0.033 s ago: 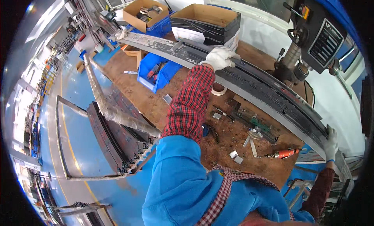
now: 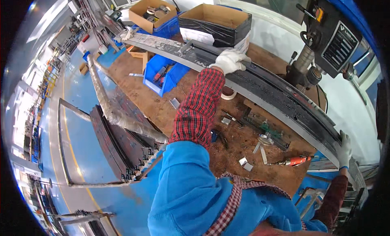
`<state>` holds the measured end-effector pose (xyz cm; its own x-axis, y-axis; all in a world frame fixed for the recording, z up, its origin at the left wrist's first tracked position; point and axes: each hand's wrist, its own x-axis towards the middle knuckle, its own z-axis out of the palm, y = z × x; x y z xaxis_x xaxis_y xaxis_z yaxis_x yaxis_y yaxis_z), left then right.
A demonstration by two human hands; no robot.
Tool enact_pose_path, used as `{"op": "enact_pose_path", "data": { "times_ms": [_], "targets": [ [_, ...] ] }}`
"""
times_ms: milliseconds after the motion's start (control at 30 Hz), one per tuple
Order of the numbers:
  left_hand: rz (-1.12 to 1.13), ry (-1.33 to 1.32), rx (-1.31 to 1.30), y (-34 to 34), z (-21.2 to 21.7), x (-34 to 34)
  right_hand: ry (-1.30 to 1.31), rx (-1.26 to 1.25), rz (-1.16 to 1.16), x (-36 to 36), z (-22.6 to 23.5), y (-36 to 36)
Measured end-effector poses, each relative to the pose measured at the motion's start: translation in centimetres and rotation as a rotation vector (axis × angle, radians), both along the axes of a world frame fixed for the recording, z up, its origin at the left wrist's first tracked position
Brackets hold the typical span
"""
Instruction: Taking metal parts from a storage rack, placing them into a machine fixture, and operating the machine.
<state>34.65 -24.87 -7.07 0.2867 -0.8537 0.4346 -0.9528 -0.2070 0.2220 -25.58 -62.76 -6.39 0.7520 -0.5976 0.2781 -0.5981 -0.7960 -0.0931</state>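
- Steadying the dark profile (image 2: 280, 94) along the grey bar (image 2: 162, 47), keep your pressure even.
- Your left hand (image 2: 230, 61) curls over it, your right hand (image 2: 345, 150) nears its end; grip tightness cannot be told.

Workbench top (image 2: 284, 181): brown, strewn with fine debris. Blue parts bin (image 2: 175, 78): placed on the bench, holding red and dark items. Open cardboard box (image 2: 140, 21): seated on a blue crate (image 2: 170, 29), mixed contents visible. Black-sided box (image 2: 229, 36): located right of the cardboard box, top open, white sheet on one side. Column-mounted machine (image 2: 341, 41): dark housing, positioned near the wall. Orange-bodied tool (image 2: 298, 160): lying near the bench's right edge. Floor (image 2: 87, 132): blue, marked with a yellow line
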Motion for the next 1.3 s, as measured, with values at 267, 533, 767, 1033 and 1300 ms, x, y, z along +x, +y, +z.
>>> {"op": "enact_pose_path", "data": {
  "times_ms": [267, 533, 767, 1033, 1300],
  "targets": [
    [-0.019, 0.067, -0.053, -0.5, -0.2, -3.7, -0.022, -0.09, 0.047, -3.6, -1.7, -4.9],
    [-0.025, 0.041, -0.056, 1.1, -0.4, -0.1, 0.039, -0.127, 0.015, 0.5, 0.0, -0.1],
    [-0.026, -0.01, -0.159, 0.6, -1.5, -0.3, 0.079, 0.014, 0.018, 1.1, 1.5, -0.9],
    [-0.062, -0.04, -0.255, -0.6, -2.4, -0.2, -0.14, 0.578, -0.071, 2.5, 2.9, -4.6],
    [0.007, 0.075, -0.108, 1.6, -0.5, -1.9, -0.008, 0.515, -0.255, 9.6, 5.0, 0.4]
  ]
}}
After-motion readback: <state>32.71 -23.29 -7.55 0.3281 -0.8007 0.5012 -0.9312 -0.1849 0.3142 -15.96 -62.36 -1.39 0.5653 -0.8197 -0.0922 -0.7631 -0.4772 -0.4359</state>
